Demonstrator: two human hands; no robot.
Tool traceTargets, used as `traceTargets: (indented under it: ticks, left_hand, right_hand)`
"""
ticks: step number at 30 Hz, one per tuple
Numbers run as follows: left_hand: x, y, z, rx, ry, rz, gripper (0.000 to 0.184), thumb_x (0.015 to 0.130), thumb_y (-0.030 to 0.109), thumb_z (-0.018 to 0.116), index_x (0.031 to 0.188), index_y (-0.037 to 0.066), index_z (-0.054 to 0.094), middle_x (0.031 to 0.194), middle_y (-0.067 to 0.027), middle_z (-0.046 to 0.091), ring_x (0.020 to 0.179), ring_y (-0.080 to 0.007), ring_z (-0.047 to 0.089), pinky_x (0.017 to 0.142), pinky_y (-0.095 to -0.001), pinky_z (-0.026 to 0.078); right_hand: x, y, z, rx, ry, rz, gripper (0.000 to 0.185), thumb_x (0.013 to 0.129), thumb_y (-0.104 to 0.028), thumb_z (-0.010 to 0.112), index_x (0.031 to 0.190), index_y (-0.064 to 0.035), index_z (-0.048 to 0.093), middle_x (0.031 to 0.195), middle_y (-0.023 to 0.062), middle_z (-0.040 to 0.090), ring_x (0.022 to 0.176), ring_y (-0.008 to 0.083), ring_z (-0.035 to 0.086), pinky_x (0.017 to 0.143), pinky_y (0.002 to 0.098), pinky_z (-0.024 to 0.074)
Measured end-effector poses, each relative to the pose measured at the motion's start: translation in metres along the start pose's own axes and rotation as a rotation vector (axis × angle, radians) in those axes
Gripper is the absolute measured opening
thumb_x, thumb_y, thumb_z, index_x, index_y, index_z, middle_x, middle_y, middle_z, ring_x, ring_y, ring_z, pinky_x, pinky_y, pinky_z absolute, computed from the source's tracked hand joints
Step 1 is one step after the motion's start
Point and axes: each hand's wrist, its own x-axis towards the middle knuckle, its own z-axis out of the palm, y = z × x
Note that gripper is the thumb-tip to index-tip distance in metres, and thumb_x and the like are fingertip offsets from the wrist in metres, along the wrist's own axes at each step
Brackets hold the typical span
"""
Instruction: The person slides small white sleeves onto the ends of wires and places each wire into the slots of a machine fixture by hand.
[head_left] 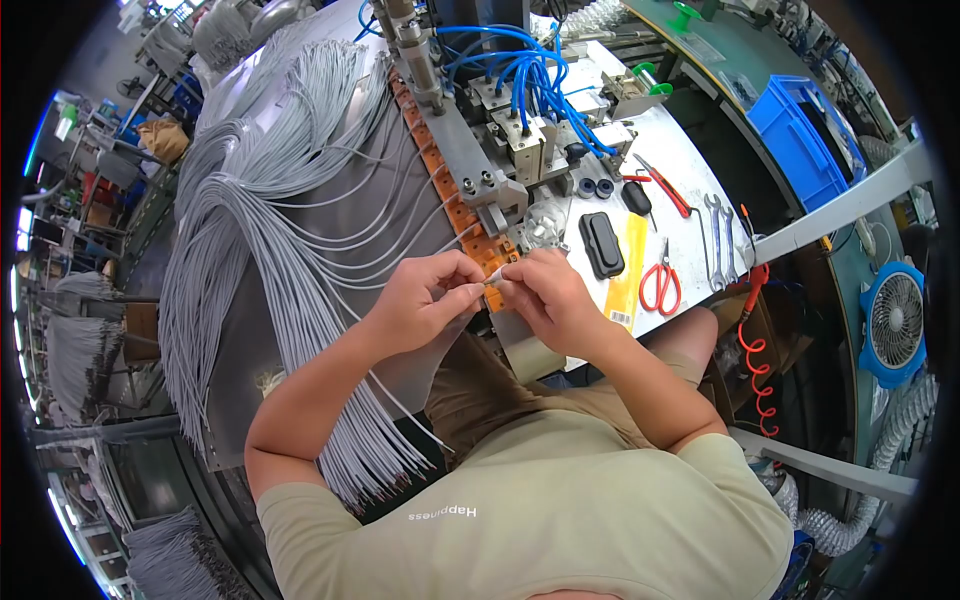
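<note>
My left hand [428,300] and my right hand [550,300] meet over the near end of an orange fixture strip [440,180]. Between the fingertips of both hands is a small pale piece [494,278], pinched from each side; its details are too small to tell. Grey cables [290,270] lie in a large bundle to the left, and several single ones run to the orange strip. Just beyond my hands stands a metal machine [450,120] with blue air tubes [530,75]. A clear bag of small parts [543,222] lies beyond my right hand.
On the white table right of my hands lie a black case [601,245], red-handled scissors [660,285], a yellow packet [627,270], red pliers [668,190] and wrenches [716,240]. Farther right are a blue crate [800,145], a blue fan [895,322] and a red coiled hose [755,370].
</note>
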Motion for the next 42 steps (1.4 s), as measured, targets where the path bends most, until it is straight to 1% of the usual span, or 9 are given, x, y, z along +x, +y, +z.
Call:
traceTargets:
  ticks: [8,10,12,14,18,22,28,38,42]
  left_hand:
    - [0.000,0.002,0.002,0.122,-0.033,-0.022,0.012,0.090,0.008,0.064,0.097,-0.001,0.066,0.083,-0.0059,0.068,0.074,-0.0126,0.065,0.073,-0.0254,0.052]
    - [0.002,0.004,0.003,0.550,0.095,0.310,0.016,0.086,0.010,0.068,0.100,0.002,0.068,0.082,-0.0067,0.069,0.072,-0.0177,0.066,0.071,-0.0283,0.052]
    - [0.000,0.010,0.002,0.762,0.161,0.479,0.019,0.085,0.011,0.069,0.102,0.003,0.068,0.082,-0.0071,0.069,0.071,-0.0203,0.066,0.070,-0.0297,0.053]
    - [-0.010,0.023,0.000,0.357,-0.645,0.149,0.027,0.078,0.014,0.074,0.104,0.007,0.070,0.079,-0.0071,0.069,0.070,-0.0284,0.065,0.068,-0.0348,0.053]
    - [-0.026,0.025,0.019,0.714,-1.207,0.017,0.026,0.076,0.016,0.076,0.101,0.009,0.072,0.076,-0.0056,0.069,0.067,-0.0264,0.065,0.064,-0.0348,0.052]
    - [-0.015,0.024,0.005,0.787,-1.058,0.018,0.024,0.078,0.019,0.078,0.099,0.009,0.072,0.075,-0.0045,0.069,0.065,-0.0194,0.064,0.061,-0.0303,0.050]
    - [0.001,0.002,0.005,0.296,-0.141,0.209,0.018,0.084,0.010,0.073,0.100,0.003,0.071,0.077,-0.0041,0.069,0.063,-0.0121,0.061,0.059,-0.0256,0.048]
    - [0.001,0.002,0.001,0.065,-0.012,-0.045,0.017,0.090,0.005,0.066,0.104,-0.004,0.068,0.085,-0.0065,0.071,0.069,-0.0088,0.065,0.066,-0.0230,0.053]
    - [0.002,0.002,0.004,0.034,0.018,-0.048,0.016,0.092,0.005,0.064,0.104,-0.004,0.067,0.084,-0.0068,0.071,0.069,-0.0090,0.066,0.066,-0.0231,0.053]
  right_hand:
    - [0.008,-0.001,0.003,-0.165,0.073,-0.004,0.017,0.090,-0.014,0.070,0.090,-0.0021,0.058,0.071,0.0075,0.058,0.062,0.0244,0.052,0.061,0.0345,0.0410]
    - [0.009,0.011,0.002,-0.223,0.097,-0.017,0.018,0.092,-0.015,0.069,0.089,-0.0019,0.058,0.070,0.0060,0.057,0.061,0.0219,0.052,0.060,0.0333,0.0407]
    - [0.008,0.032,-0.002,-0.008,0.128,0.396,0.019,0.093,-0.016,0.068,0.087,-0.0016,0.057,0.069,0.0020,0.056,0.061,0.0138,0.050,0.057,0.0294,0.0390]
    - [0.005,0.042,0.002,0.099,0.143,0.599,0.020,0.094,-0.017,0.067,0.086,-0.0015,0.056,0.068,0.0000,0.055,0.061,0.0098,0.049,0.055,0.0275,0.0382]
    - [-0.003,0.047,0.006,0.443,0.103,0.710,0.019,0.095,-0.016,0.066,0.085,-0.0026,0.056,0.071,-0.0035,0.054,0.062,0.0020,0.045,0.053,0.0221,0.0359]
    - [0.009,0.040,-0.005,0.323,-0.004,0.696,0.018,0.096,-0.017,0.065,0.087,-0.0042,0.056,0.072,-0.0041,0.055,0.062,0.0014,0.045,0.054,0.0204,0.0355]
    - [0.000,0.054,0.011,0.429,0.059,0.757,0.018,0.099,-0.020,0.059,0.093,-0.0045,0.056,0.066,-0.0045,0.051,0.056,0.0023,0.042,0.049,0.0224,0.0330]
    - [-0.010,0.005,-0.005,0.344,0.280,0.701,0.016,0.100,-0.018,0.059,0.093,-0.0042,0.057,0.063,-0.0042,0.049,0.051,0.0035,0.040,0.046,0.0232,0.0312]
    - [-0.016,-0.015,0.002,0.045,0.176,0.311,0.010,0.095,-0.012,0.064,0.095,-0.0019,0.061,0.064,0.0011,0.057,0.050,0.0079,0.048,0.050,0.0268,0.0356]
